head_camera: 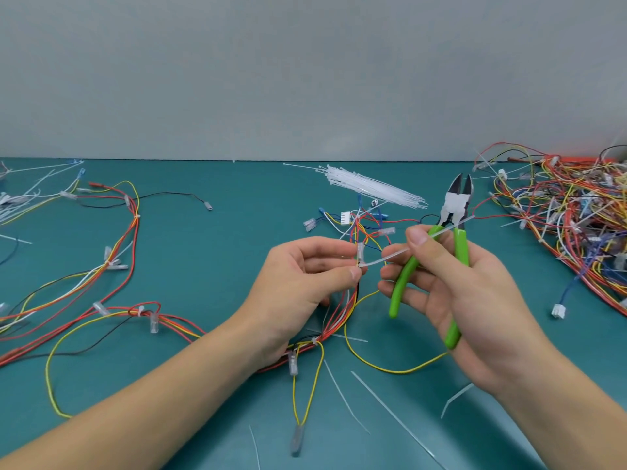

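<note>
A plain, matt grey wall (pixel 305 79) is seen behind a smooth teal worktop (pixel 237 266). At the far right of the worktop a dense, tangled heap of wires (pixel 570 215) is piled, in thin red, yellow, orange, white and blue plastic insulation. On the left, loose harnesses (pixel 112 262) are spread in long curves, with clear plastic terminal sleeves along them.

In the middle, a wire harness (pixel 339 320) of red, black, white and yellow strands is lifted off the worktop, and a yellow loop of it trails beneath the hands. The left hand (pixel 298 283) is curled, and its grip is closed on the harness: the bundle is pinched between thumb and forefinger just below a clear, tubular terminal sleeve (pixel 360 256). The right hand (pixel 468 286) is wrapped round the side cutters (pixel 454 205), whose curved, glossy green handles are clamped by the lower fingers. The dark steel blades are pointed away, slightly apart.

Near the back, a bundle of cable ties (pixel 369 188), thin, straight and translucent white, is laid slantwise. A single cable tie (pixel 390 255) is looped round the harness at the left fingertips, and its flat tail is pinched between the right thumb and forefinger, stretched up to the right across the cutters. Slender white offcuts (pixel 390 408) are scattered on the near worktop.
</note>
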Demonstrator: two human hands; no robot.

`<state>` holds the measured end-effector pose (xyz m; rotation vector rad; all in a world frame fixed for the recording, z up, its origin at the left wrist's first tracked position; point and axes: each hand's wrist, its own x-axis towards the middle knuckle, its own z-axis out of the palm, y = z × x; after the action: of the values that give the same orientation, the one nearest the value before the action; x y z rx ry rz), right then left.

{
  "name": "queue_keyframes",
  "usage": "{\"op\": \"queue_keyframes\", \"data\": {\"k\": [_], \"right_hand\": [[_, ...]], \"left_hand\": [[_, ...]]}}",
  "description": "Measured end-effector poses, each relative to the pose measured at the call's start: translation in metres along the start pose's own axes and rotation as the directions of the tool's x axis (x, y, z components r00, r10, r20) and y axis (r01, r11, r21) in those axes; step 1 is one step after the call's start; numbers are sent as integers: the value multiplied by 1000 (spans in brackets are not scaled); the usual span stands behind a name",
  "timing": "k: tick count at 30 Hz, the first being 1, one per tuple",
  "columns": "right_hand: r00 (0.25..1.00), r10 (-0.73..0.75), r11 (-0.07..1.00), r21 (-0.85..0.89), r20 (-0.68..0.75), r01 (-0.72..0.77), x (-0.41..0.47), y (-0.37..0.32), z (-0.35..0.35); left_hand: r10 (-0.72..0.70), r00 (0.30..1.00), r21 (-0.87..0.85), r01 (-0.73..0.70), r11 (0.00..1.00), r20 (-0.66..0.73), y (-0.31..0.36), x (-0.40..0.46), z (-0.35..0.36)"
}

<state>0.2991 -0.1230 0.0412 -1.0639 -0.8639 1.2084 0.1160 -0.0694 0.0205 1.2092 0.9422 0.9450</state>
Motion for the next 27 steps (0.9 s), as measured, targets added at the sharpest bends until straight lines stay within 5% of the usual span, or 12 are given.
{"op": "queue_keyframes", "data": {"k": [5,9,13,17,22,27], "right_hand": [[1000,-4,998,-62,18,5,-2,-1,4],[983,160,986,41,90,-164,-2,-5,5],[913,338,915,148,228,-376,-2,-9,5],[788,485,844,34,380,-536,-1,-7,4],[690,527,825,-105,497,-555,-4,-2,5],[680,528,829,-133,509,-544,-7,3,9]], "left_hand": [[3,999,-42,-4,999,-35,1,0,0],[-41,997,-211,26,977,-68,5,5,-6],[-87,993,-352,54,934,-81,8,12,-15],[-107,992,-392,73,917,-64,7,15,-17],[-107,994,-417,102,903,10,6,14,-17],[-100,992,-391,122,912,77,4,12,-16]]}}
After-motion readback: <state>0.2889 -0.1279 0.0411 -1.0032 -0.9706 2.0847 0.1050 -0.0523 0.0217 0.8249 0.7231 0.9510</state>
